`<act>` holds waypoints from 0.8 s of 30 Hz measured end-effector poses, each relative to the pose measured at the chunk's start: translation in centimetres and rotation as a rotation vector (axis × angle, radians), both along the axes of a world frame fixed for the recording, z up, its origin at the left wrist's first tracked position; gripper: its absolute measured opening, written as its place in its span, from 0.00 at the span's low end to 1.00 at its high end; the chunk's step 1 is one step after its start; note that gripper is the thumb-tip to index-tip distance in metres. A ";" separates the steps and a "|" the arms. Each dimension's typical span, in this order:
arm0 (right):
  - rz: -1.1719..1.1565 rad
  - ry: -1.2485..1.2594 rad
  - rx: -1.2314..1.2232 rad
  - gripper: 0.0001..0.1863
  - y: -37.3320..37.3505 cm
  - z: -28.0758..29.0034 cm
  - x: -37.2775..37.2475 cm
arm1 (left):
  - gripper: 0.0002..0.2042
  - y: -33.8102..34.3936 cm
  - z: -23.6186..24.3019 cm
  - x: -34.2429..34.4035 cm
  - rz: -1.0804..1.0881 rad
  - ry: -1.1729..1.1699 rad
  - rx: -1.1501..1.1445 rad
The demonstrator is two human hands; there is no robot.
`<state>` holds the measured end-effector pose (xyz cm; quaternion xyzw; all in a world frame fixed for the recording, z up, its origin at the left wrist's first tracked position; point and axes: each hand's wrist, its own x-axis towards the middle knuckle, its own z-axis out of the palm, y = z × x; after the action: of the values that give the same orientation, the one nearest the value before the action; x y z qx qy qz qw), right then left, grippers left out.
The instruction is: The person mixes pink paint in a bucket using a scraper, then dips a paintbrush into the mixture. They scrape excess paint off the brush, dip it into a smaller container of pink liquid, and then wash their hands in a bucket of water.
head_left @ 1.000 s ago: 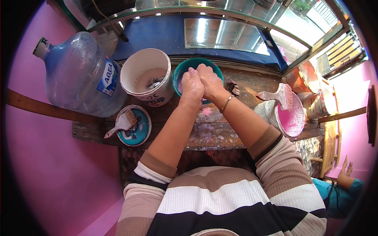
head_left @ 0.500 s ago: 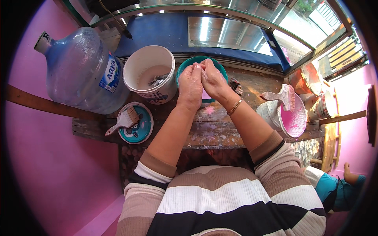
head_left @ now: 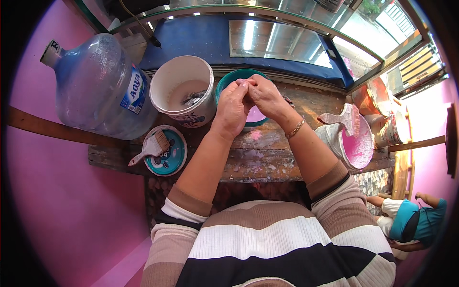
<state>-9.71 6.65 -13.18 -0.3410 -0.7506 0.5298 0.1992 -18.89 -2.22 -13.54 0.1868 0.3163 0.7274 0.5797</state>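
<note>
My left hand [head_left: 231,112] and my right hand [head_left: 267,100] are clasped together over a teal bowl [head_left: 245,73], fingers curled and pressed against each other. Anything held between them is hidden. Pinkish liquid [head_left: 256,115] shows in the bowl below my right hand. A gold bracelet [head_left: 297,128] circles my right wrist. Left of the bowl stands a white bucket [head_left: 160,98] holding cloudy liquid and a dark, crumpled-looking thing [head_left: 193,98]. A small dark object behind my right wrist is mostly covered.
At left, a paintbrush [head_left: 152,147] lies on a teal lid [head_left: 178,158] beside a large clear water bottle [head_left: 95,86]. At right, another paintbrush [head_left: 342,119] rests across a pink-stained bucket [head_left: 366,150]. Glass panes surround the wooden bench [head_left: 258,165]. A person [head_left: 413,220] is at lower right.
My clasped hands have shifted slightly lower, the fingers folding closer together, and more pink liquid shows. The person at lower right has moved further into view.
</note>
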 end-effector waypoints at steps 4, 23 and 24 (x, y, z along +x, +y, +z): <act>-0.027 -0.138 0.220 0.17 -2.1 1.2 -0.7 | 0.14 1.2 -1.4 -0.6 0.113 0.114 -0.080; -0.116 -0.088 0.277 0.20 -2.1 -0.5 -0.7 | 0.13 1.5 -1.2 -0.4 0.197 0.392 -0.120; -0.141 -0.104 0.247 0.19 -2.6 0.0 -0.7 | 0.12 1.6 -0.9 -0.6 0.168 0.410 -0.196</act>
<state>-10.43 4.07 -13.23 -0.3930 -0.7934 0.3998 0.2372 -19.48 -0.64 -14.48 0.2463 0.5108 0.6859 0.4561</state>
